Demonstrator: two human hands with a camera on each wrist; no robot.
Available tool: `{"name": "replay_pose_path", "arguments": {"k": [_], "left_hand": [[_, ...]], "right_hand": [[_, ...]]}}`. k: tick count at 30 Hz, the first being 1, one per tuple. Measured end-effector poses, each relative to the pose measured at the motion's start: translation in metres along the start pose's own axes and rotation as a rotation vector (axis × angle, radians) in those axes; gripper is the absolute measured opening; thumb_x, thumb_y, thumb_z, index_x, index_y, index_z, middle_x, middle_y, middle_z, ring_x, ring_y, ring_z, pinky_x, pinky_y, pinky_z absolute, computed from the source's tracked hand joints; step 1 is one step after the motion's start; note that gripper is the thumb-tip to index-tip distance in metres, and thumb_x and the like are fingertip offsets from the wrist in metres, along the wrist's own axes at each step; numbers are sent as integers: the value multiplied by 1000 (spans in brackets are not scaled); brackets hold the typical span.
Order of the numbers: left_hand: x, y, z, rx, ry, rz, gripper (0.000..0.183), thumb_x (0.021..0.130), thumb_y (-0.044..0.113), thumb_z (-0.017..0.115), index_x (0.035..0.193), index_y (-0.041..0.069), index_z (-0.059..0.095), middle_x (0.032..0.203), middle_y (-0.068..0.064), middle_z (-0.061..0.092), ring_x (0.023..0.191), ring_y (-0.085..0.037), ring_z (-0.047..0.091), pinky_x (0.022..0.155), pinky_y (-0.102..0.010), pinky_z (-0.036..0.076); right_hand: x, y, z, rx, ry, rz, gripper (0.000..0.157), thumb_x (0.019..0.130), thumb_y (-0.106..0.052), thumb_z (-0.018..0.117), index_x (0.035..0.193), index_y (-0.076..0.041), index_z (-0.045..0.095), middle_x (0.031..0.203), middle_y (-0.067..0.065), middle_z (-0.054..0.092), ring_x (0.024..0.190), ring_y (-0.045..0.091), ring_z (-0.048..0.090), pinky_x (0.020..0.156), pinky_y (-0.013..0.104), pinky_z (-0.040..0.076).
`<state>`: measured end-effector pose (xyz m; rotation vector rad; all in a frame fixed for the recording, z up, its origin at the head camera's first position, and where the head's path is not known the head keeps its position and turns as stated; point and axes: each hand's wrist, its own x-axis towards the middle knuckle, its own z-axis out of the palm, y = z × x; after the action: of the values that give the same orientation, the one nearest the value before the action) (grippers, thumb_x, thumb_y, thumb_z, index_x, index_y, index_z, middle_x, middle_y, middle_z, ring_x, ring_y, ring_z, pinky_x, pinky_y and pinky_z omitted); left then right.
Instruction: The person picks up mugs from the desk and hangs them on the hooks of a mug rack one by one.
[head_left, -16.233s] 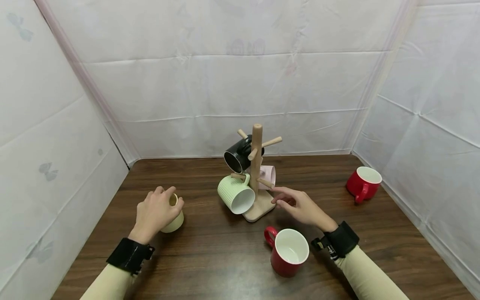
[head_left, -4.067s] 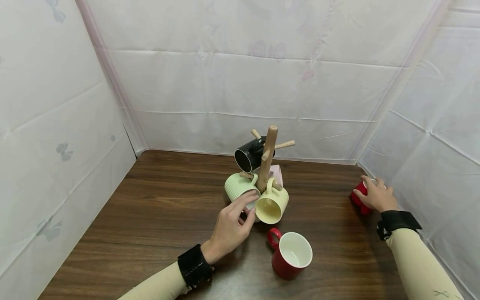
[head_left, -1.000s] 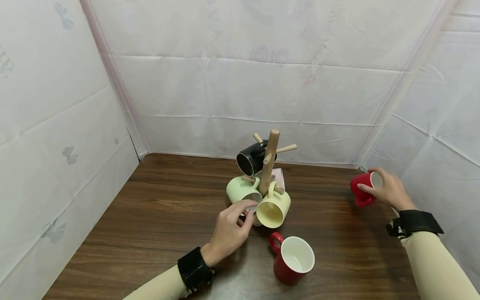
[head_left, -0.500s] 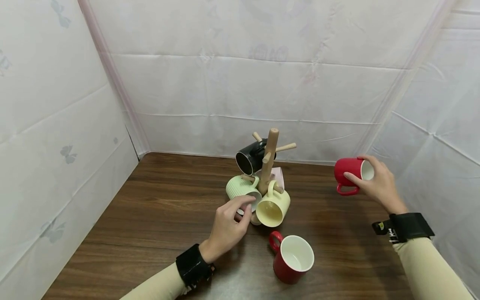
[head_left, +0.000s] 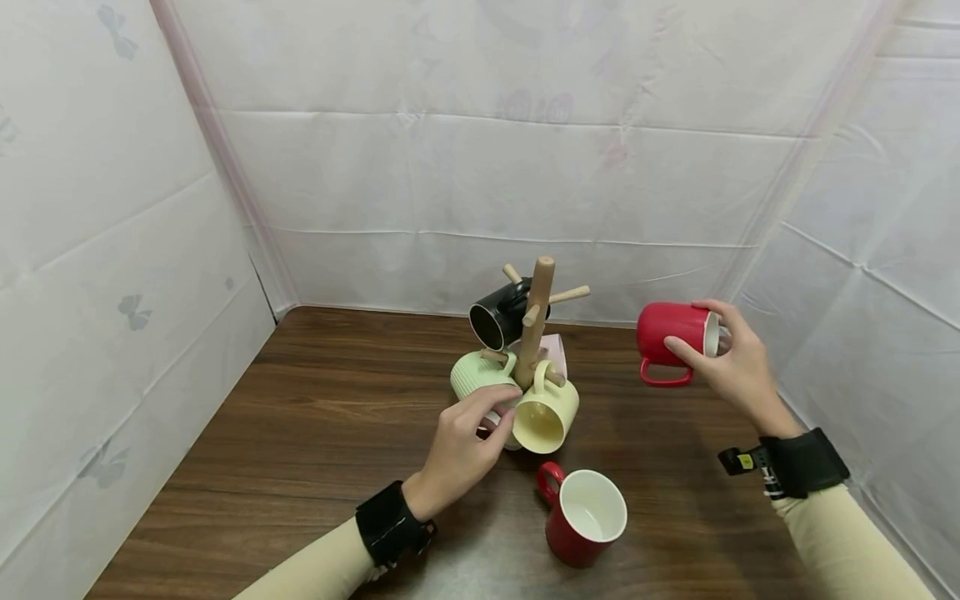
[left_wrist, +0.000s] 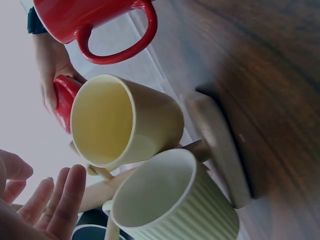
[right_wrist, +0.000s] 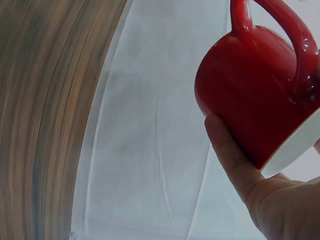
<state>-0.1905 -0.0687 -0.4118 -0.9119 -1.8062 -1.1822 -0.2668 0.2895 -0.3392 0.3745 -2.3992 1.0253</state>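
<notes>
My right hand (head_left: 738,367) holds a red mug (head_left: 666,329) by its rim side, thumb on the outside. That mug lies sideways in the air, white mouth toward the palm and handle hanging down in the head view. My left hand (head_left: 461,442) hovers in front of a ribbed green mug (head_left: 472,375), its fingers loosely bent; the left wrist view shows nothing between them. The wooden mug tree (head_left: 534,333) bears the green mug, a yellow mug (head_left: 564,404), a black mug (head_left: 498,302) and a pink mug (head_left: 557,352), the last partly hidden.
A second red mug (head_left: 572,533) stands upright on the brown wooden table (head_left: 330,392), in front of the tree, handle to the left. Two upper pegs (head_left: 572,293) of the tree stick out bare. White sheeting (head_left: 420,175) walls the back and sides.
The right hand has lifted the red mug off the table's right side and carried it left, tilting it sideways. Since the oldest frame, the yellow mug has gone from the table to the tree.
</notes>
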Motion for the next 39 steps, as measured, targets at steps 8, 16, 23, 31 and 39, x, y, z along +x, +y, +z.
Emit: {"name": "replay_pose_path", "arguments": {"k": [8, 16, 23, 31, 39], "left_hand": [[25, 20, 0, -29, -1, 142, 41, 71, -9, 70, 110, -1, 59, 103, -14, 62, 87, -16, 61, 68, -25, 53], [30, 18, 3, 15, -6, 187, 43, 71, -2, 74, 111, -2, 59, 110, -14, 62, 102, -24, 58, 84, -34, 50], [24, 7, 10, 27, -88, 155, 51, 73, 12, 77, 118, 2, 56, 122, -9, 58, 113, -23, 52, 93, -35, 44], [24, 6, 11, 35, -168, 110, 70, 74, 16, 78, 135, 7, 43, 141, -9, 40, 125, -25, 39, 100, -37, 37], [24, 7, 10, 34, -207, 66, 85, 71, 15, 80, 141, 7, 33, 147, -15, 30, 131, -28, 30, 99, -37, 37]], "right_hand": [[-13, -59, 2, 137, -41, -33, 60, 80, -16, 71, 132, -10, 43, 115, 11, 51, 86, 20, 60, 66, 19, 51], [-20, -82, 11, 203, -93, -35, 58, 80, -15, 71, 131, -13, 44, 114, 7, 53, 88, 24, 60, 65, 25, 53], [-26, -101, 20, 255, -130, -60, 59, 79, -13, 72, 131, -13, 44, 116, 6, 54, 92, 24, 59, 66, 29, 54], [-34, -106, 34, 358, -177, -116, 60, 77, -10, 73, 130, -19, 46, 116, 7, 55, 87, 23, 62, 63, 35, 55], [-41, -99, 54, 440, -221, -153, 64, 75, -10, 75, 131, -24, 46, 117, 2, 56, 90, 21, 61, 62, 38, 55]]}}
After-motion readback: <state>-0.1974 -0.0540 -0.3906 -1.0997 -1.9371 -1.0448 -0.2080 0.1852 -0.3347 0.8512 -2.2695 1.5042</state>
